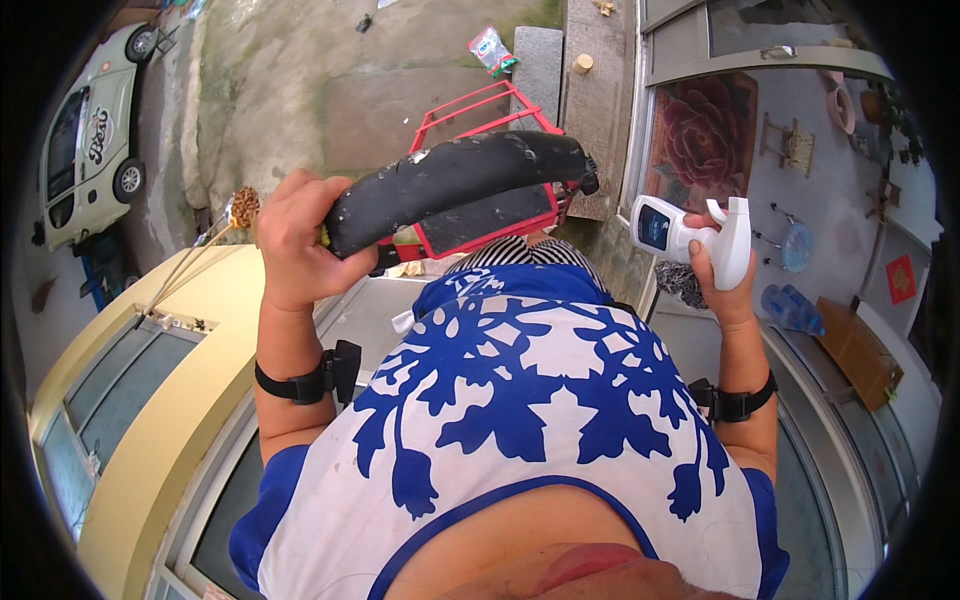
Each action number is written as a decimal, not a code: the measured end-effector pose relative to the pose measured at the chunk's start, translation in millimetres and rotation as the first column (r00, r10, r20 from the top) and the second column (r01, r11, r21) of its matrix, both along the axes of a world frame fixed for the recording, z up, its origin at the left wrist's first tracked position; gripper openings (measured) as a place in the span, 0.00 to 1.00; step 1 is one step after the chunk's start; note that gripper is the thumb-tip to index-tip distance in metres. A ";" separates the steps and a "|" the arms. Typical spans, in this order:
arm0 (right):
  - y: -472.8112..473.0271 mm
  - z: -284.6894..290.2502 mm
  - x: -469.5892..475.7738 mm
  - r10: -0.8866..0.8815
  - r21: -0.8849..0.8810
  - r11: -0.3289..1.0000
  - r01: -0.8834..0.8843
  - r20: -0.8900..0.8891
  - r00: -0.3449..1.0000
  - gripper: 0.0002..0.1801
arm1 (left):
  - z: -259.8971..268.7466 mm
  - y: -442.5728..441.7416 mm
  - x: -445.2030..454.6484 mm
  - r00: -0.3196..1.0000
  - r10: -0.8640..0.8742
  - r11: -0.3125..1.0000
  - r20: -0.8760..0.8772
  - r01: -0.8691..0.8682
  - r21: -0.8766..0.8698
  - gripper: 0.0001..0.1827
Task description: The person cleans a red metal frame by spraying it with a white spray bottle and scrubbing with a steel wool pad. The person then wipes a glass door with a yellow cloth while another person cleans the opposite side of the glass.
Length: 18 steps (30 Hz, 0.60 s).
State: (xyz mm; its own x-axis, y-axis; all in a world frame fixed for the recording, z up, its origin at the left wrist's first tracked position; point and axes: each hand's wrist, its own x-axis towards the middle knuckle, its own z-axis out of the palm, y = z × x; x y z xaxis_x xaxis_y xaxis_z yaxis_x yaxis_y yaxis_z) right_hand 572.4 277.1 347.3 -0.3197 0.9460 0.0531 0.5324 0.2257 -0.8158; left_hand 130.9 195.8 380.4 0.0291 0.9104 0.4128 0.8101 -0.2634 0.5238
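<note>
A long, curved black part (465, 176), apparently a mudguard, arches in front of me with pale specks and scuffs on its surface. My left hand (304, 240) grips its left end, and the yellowish thing at that end is mostly covered by my fingers. In my right hand (724, 277) is a white spray bottle (679, 231) with a dark blue label bearing writing, tipped on its side. A grey steel-wool scourer (681, 285) shows against that hand's inner side; whether the fingers hold it I cannot tell. Behind the black part stands a red metal frame (480, 112) with a dark panel (487, 217).
A stone step (536, 67) and a ledge (596, 105) run beside a glass door (705, 142) on the right. A plastic packet (491, 51) lies by the step. Left are a yellow wall ledge (225, 300), a mop (244, 206) and a parked van (94, 139).
</note>
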 end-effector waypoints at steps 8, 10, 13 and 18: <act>-9.2 0.1 12.1 -0.021 0.023 1.000 0.020 0.046 0.999 0.34 | -3.4 -3.1 2.4 0.999 -0.013 1.000 -0.040 0.013 0.003 0.18; -9.8 -1.1 14.5 -0.016 0.015 1.000 0.016 0.043 0.999 0.33 | -4.4 -4.2 -2.5 0.998 -0.013 1.000 -0.060 0.013 0.007 0.18; -7.5 -5.7 20.0 -0.025 0.008 1.000 0.025 0.054 0.998 0.32 | -5.6 -4.4 -2.8 0.998 -0.012 1.000 -0.064 0.013 0.015 0.18; -3.6 -0.3 18.3 -0.031 -0.002 1.000 0.031 0.008 0.999 0.31 | -1.8 -3.6 0.7 0.997 -0.003 1.000 -0.073 0.004 0.017 0.18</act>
